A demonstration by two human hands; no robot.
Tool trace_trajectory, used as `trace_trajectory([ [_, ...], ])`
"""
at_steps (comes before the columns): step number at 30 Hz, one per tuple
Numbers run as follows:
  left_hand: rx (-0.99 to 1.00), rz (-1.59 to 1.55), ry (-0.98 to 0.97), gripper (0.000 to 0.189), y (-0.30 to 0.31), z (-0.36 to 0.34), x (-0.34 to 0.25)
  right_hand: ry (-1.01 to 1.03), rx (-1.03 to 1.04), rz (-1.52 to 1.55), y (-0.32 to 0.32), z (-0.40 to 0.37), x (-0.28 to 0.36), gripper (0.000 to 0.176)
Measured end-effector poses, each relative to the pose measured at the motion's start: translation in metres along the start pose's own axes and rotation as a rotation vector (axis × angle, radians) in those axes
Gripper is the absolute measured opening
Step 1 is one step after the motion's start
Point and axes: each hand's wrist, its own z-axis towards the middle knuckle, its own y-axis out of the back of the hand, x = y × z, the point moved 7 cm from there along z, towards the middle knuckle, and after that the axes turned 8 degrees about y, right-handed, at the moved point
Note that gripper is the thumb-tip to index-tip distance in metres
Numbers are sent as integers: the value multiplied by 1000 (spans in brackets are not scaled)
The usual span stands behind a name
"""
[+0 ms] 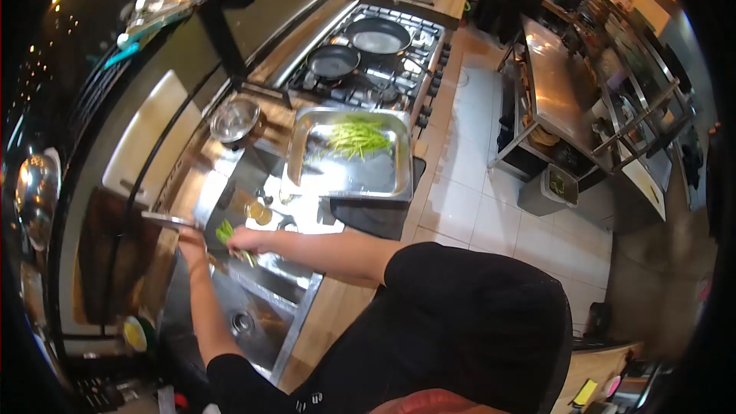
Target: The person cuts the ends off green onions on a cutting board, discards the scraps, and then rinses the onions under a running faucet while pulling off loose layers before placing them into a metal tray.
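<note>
At the sink, my right hand (251,241) is closed round a small bunch of green stalks (224,231), which look like asparagus; green tips stick out on one side and paler ends on the other. My left hand (191,240) is raised to the metal faucet (169,220) and appears to grip it, its fingers partly hidden. Below my forearms lies the steel sink (264,303) with its round drain. A deep steel tray (349,188) beside the sink holds more green stalks (356,138).
Two black pans (333,62) sit on the gas stove (399,92) beyond the tray. A glass bowl (235,120) stands on the wooden counter left of it. White cutting boards (153,134) lean at the wall. Across the tiled floor are a steel table (563,77) and a grey bin (548,192).
</note>
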Motion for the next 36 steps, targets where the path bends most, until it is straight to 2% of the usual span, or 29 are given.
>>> trace_trajectory([
  [1, -198, -389, 44, 19, -19, -5, 38, 56, -36, -55, 4, 18, -8, 12],
  [2, -167, 40, -24, 18, -7, -20, 13, 113, -39, -243, 3, 6, 14, 11],
  [3, -183, -88, 93, 19, -19, -27, 35, 135, -67, -347, 4, 9, 15, 11],
  [4, -169, -331, 296, 22, -42, -39, 63, 192, -24, -366, 2, 12, 18, 14],
  [5, -100, -764, 170, 26, -74, -45, 85, 148, -60, -473, 4, 20, 14, 16],
  [6, -218, -718, 135, 32, -84, -56, 81, 575, 115, -1015, 1, 53, -2, 20],
  [7, -188, -812, 239, 36, -76, -78, 53, 486, 159, -1225, -6, 45, 4, 28],
  [8, 59, -626, 606, 49, -94, -93, 54, 241, 267, -1404, -5, 46, -3, 22],
  [9, 260, -998, 759, 64, -74, -110, 6, 84, -23, -471, 17, 57, -22, 22],
  [10, 408, -1168, 924, 69, -81, -122, -7, -8, -74, -548, 5, 29, 5, 30],
  [12, 486, -1491, 1043, 66, -82, -131, -23, -12, 13, -534, 6, 38, 1, 24],
  [13, 504, -1618, 933, 63, -95, -124, -16, -59, 33, -669, 10, 44, 1, 26],
  [15, 422, -1787, 827, 61, -78, -118, -29, 71, 94, -1121, 4, 37, 22, 33],
  [18, 434, -1906, 827, 58, -77, -117, -42, -8, 82, -1324, 5, 31, 32, 42],
  [21, 442, -1841, 787, 50, -98, -122, -34, 99, 130, -1447, 6, 23, 47, 41],
  [23, 455, -1949, 850, 43, -100, -124, -36, 86, 84, -1372, 24, 27, 46, 37],
  [25, 458, -1956, 839, 40, -77, -128, -49, 227, 22, -1205, 39, 32, 44, 33],
  [26, 472, -1902, 853, 42, -80, -127, -45, 135, 68, -1201, 33, 24, 46, 34],
  [27, 467, -1901, 854, 42, -82, -128, -41, 136, 72, -1200, 32, 24, 41, 34],
  [29, 518, -1937, 719, 40, -80, -124, -45, 345, -9, -1248, 28, 21, 46, 32],
  [34, 469, -1816, 712, 37, -76, -121, -36, 351, -1, -1163, 41, 30, 36, 33],
  [36, 431, -1779, 720, 34, -70, -122, -35, 278, 46, -959, 45, 36, 26, 33],
])
